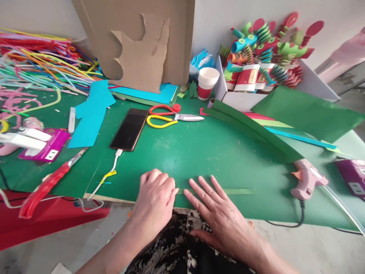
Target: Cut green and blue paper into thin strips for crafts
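A narrow green paper strip [239, 191] lies flat along the front of the green tabletop [182, 152]. At its left end, my left hand [157, 194] is closed, with the fingers curled in and the thumb beside the strip; the part of the strip under it is hidden. My right hand [218, 213] rests palm down with its fingers spread, the fingertips across the strip's middle. Beyond my hands lie red-and-yellow scissors [164, 117] and a black phone [129, 129] with a white cable plugged in.
A pink glue gun [308, 179] lies at the right near a rolled green sheet [256, 133]. Red-handled cutters [48, 186] are at the left. Behind stand paper cups [207, 82], a box [242, 99] of paper figures and cardboard [182, 45]. Pipe cleaners [42, 61] fill the back left.
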`<state>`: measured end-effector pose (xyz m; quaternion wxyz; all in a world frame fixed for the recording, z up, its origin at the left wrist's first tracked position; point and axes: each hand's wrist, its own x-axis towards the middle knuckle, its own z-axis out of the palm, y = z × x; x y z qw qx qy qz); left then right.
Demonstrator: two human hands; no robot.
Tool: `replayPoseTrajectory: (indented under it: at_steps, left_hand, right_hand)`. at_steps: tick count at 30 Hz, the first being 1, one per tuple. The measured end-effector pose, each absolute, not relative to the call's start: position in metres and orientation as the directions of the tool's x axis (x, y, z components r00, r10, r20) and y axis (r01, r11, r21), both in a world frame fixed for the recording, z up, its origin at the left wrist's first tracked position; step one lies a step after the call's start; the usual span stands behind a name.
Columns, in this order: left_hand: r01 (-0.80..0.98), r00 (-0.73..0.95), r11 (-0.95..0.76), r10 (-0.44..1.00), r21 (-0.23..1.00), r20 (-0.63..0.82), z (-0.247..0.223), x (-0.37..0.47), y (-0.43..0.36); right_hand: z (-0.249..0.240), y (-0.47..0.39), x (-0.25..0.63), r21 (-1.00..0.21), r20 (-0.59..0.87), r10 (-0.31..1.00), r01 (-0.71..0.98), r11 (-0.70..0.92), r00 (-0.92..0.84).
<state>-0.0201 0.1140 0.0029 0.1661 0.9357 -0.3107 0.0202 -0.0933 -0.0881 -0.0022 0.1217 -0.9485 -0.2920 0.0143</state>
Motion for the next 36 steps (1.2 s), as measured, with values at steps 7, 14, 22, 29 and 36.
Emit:
replayPoseTrajectory:
  at_steps: [7,14,22,29,36]
  left_hand:
    - [-0.599,0.797,-0.765,-0.542,0.237,0.268,0.009,-0.028,0.118]
    - [-0.708,0.654,-0.694,-0.578,0.128,0.488,0.003,-0.063,0.127]
    - [-0.44,0.873,-0.807,-0.283,0.394,0.397,0.017,-0.031,0.185]
    - [-0.418,0.908,-0.75,-0.331,0.512,0.256,-0.005,-0.032,0.17]
    - [-0.468,0.882,-0.712,-0.339,0.523,0.329,-0.006,-0.034,0.176]
  right_hand:
    - [-0.001,-0.086,-0.094,-0.25,0.05,0.533,0.527,-0.812,0.845]
    - [-0.008,-0.086,-0.095,-0.207,0.122,0.539,0.552,-0.808,0.834]
    - [-0.005,-0.082,-0.093,-0.157,0.16,0.54,0.561,-0.812,0.826]
    - [0.0,-0.065,-0.087,-0.262,0.152,0.605,0.622,-0.738,0.782]
    - [-0.004,-0.06,-0.084,-0.272,0.127,0.615,0.623,-0.733,0.779]
